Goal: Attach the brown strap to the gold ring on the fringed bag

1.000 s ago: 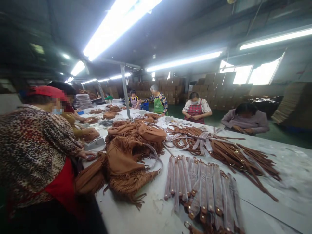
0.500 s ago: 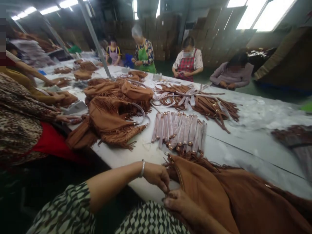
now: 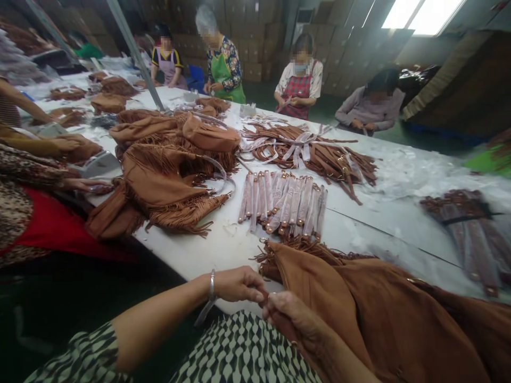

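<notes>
Both hands, the left hand (image 3: 239,283) and right hand (image 3: 289,316), pinch the near corner of the brown fringed bag (image 3: 359,303), whose bulk rests on the tabletop (image 3: 379,223) so only its edge needs lifting.

Bare worktop (image 3: 399,223) runs open past the wrapped straps (image 3: 283,205), but the fringed bag (image 3: 359,298) and strap pile (image 3: 319,154) block either side.

A long white table (image 3: 399,213) runs through a dim workshop. Stacked brown cardboard boxes (image 3: 255,37) line the far wall. Bright windows (image 3: 423,13) glow at the upper right. The floor (image 3: 431,139) is dark green. A slanted metal pole (image 3: 136,53) rises from the table.
</notes>
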Motion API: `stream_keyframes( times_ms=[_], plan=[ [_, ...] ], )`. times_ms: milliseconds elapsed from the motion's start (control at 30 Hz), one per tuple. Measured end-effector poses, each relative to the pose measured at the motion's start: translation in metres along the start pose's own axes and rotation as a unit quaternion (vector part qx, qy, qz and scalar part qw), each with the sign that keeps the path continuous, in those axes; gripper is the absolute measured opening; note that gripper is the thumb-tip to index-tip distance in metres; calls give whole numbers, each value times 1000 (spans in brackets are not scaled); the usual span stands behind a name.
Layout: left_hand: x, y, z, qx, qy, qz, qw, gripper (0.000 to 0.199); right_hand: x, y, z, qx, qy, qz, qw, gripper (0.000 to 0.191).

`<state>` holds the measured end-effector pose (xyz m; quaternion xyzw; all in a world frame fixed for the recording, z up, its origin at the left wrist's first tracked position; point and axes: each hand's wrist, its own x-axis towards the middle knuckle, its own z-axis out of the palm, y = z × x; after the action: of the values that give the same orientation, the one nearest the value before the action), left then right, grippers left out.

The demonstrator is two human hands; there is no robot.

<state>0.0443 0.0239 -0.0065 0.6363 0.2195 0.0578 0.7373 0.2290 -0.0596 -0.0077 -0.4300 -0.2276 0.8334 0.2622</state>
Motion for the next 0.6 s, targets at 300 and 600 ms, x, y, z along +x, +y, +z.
stream_keyframes(
  times_ms=[300,600],
  plan=[
    [6,22,-30,40,-148,-53,987,45,3,-32,6,-388,-20,-180,904,37],
    [32,25,-39,64,-228,-102,966,39,-12,-35,19,-526,29,-135,839,23]
  ],
)
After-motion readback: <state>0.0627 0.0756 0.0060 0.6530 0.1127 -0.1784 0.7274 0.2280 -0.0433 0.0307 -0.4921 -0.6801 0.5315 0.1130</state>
